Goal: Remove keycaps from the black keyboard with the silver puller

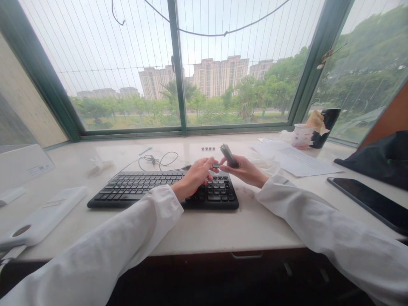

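Observation:
My left hand [200,173] reaches over the right part of a black keyboard [127,191], its fingers pinched on a small dark keycap [216,165]. Close beside it, my right hand [245,170] is closed around a short dark brush [227,154] whose pale bristles point up and to the left. The right fingertips come up to the keycap; whether they touch it I cannot tell. Several loose keycaps [208,148] stand in a row on the white table behind my hands. Part of the number pad is hidden under my left hand.
The keyboard's thin cable [153,159] lies coiled behind it. To the right are paper sheets [296,159], a paper cup [302,135], a black tumbler [325,127] and a phone [369,199]. A white flat device [44,212] lies at the left. Windows rise behind the table.

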`<state>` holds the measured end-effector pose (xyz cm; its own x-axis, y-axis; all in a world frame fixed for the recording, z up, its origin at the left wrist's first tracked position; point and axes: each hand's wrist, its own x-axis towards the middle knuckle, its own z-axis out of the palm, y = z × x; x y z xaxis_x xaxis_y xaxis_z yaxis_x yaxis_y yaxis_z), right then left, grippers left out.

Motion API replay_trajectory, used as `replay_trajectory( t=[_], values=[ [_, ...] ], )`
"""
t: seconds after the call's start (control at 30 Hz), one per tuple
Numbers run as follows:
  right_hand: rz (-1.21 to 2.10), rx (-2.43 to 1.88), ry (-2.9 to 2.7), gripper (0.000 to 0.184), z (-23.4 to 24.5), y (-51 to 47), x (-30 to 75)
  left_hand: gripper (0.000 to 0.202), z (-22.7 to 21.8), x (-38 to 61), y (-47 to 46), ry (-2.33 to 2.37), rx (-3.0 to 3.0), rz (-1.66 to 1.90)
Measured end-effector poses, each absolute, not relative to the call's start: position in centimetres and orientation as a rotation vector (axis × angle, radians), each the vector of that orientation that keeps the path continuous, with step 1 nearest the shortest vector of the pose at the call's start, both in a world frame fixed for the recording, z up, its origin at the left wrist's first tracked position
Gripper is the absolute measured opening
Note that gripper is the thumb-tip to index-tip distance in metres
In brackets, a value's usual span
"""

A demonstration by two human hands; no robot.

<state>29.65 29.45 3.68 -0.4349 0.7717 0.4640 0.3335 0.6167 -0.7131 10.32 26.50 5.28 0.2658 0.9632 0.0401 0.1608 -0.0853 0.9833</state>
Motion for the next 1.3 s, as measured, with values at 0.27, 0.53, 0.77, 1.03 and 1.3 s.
replay_trajectory(
  t=[0.27, 0.53, 0.77, 1.03, 1.3],
  values=[
    [0.527, -0.906, -1.961, 0.046, 3.6, 29.3, 29.5, 0.038, 4.8, 10.3, 26.6, 1.056, 1.572, 1.04],
    [0.645, -0.888, -1.98, 0.058, 3.4, 29.5, 29.6, 0.032, 4.4, 10.0, 27.3, 1.087, 1.613, 1.032],
    [0.78, -0.815, -2.05, 0.063, 3.8, 29.0, 29.5, 0.032, 4.4, 10.1, 27.2, 1.014, 1.628, 0.919],
    [0.778, -0.855, -2.053, 0.066, 3.9, 29.1, 29.8, 0.029, 4.5, 10.1, 27.1, 0.992, 1.62, 0.923],
    [0.637, -0.875, -2.034, 0.054, 3.5, 29.3, 29.6, 0.037, 4.1, 10.2, 27.2, 1.006, 1.676, 0.876]
  ],
)
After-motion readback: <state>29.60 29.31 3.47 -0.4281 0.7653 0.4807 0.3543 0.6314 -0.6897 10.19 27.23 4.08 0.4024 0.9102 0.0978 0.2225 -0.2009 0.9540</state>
